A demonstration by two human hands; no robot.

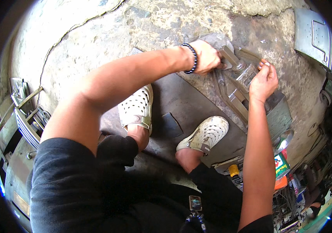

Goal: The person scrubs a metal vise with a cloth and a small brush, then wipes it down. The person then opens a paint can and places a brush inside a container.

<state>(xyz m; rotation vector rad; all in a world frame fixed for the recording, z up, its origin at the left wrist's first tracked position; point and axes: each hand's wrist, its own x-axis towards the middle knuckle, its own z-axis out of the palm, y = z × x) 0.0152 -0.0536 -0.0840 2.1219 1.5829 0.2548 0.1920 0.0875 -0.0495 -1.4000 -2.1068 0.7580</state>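
Observation:
A metal anvil-like block (247,75) with a square-ended bar (229,56) across its top stands on the floor ahead of me, right of centre. My left hand (206,57), with a dark beaded bracelet, is closed beside that bar. A thin pale edge shows at its fingers; what it grips is hidden. On the block's other side my right hand (264,82) is closed, thumb and fingertips pressed together. Whatever lies in that pinch is too small to name. Beyond the block, a thin brownish rod (249,53) runs toward the right fingertips. Behind my left hand lies a grey cloth-like piece (217,40).
My feet in pale perforated clogs (136,106) stand on a dark metal sheet (173,93). A metal panel with a handle (314,37) is at the far right. A yellow-capped item (233,171) and a green container (282,165) sit near my right forearm. Metal racks (27,126) stand left.

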